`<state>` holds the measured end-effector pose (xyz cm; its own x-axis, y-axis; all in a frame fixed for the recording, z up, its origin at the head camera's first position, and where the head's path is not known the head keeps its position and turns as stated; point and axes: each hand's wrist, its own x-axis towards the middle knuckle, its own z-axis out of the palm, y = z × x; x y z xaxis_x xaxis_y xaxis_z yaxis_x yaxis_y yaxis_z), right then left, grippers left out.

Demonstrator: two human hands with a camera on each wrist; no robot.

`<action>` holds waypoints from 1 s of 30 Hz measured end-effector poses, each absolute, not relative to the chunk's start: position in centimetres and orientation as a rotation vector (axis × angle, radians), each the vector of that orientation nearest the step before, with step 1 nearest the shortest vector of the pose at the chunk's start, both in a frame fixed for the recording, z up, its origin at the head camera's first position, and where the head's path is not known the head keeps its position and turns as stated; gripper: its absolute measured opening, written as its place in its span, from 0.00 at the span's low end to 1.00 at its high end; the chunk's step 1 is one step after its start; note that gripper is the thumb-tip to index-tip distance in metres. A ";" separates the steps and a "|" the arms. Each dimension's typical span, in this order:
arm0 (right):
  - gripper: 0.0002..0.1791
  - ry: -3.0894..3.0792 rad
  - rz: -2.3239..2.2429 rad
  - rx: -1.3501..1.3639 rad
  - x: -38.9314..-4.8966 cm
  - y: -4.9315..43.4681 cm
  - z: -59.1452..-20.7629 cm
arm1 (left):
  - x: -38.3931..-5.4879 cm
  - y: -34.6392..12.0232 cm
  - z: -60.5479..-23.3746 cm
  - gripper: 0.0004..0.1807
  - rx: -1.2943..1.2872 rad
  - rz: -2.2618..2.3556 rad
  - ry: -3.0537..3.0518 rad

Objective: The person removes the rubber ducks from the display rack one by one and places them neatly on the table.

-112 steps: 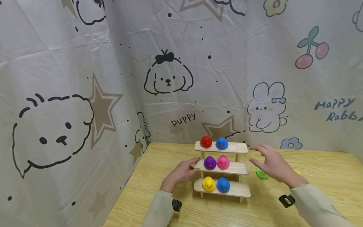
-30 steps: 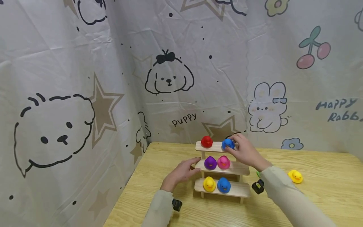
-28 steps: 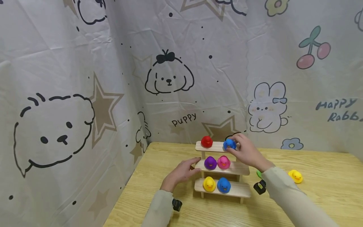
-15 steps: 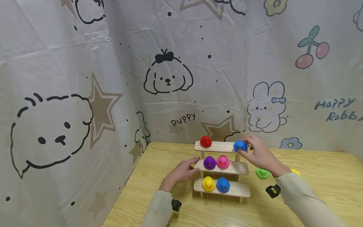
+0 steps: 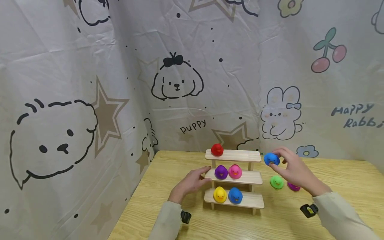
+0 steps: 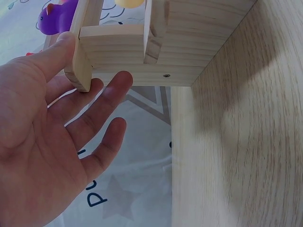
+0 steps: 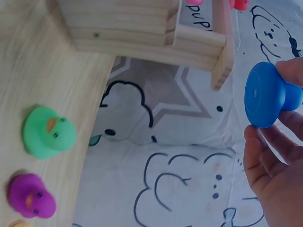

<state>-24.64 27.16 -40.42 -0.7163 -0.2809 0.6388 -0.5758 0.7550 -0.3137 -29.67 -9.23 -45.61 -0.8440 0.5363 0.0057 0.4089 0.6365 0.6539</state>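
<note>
My right hand (image 5: 295, 170) pinches a blue rubber duck (image 5: 271, 159) between thumb and fingers, in the air just right of the top shelf. In the right wrist view the flat base of this blue duck (image 7: 259, 94) faces left. A three-tier wooden display stand (image 5: 253, 177) stands on the table, and my left hand (image 5: 192, 183) grips the left end of its middle shelf. A red duck (image 5: 217, 150) sits on the top shelf; a purple duck (image 5: 221, 172) and a pink duck (image 5: 235, 171) on the middle; a yellow duck (image 5: 220, 194) and another blue duck (image 5: 235, 195) on the bottom.
On the wooden table (image 5: 282, 220), right of the stand, sit a green duck (image 5: 276, 182) and a magenta duck (image 5: 293, 186), partly behind my right hand. A printed white curtain (image 5: 186, 110) hangs behind the table and along its left side.
My right hand has taken hold of the blue duck on the top shelf and carried it right, past the shelf's end. My left hand has stayed at the middle shelf.
</note>
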 end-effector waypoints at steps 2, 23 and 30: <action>0.17 -2.374 0.676 0.638 -24.4 27.6 -40.7 | -29.6 -9.3 -45.6 0.29 0.780 0.995 2.669; 0.17 -2.559 0.665 0.511 -22.5 30.4 -44.6 | -29.6 -9.2 -45.5 0.28 0.778 0.996 2.669; 0.17 -2.650 0.705 0.495 -22.4 31.2 -46.3 | -29.6 -9.2 -45.5 0.28 0.776 0.988 2.670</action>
<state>-22.40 31.24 -46.29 -0.8766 -0.2393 0.4175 -0.4151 0.8148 -0.4048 -29.63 -9.25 -45.45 -0.8450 0.5348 0.0029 0.4080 0.6411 0.6500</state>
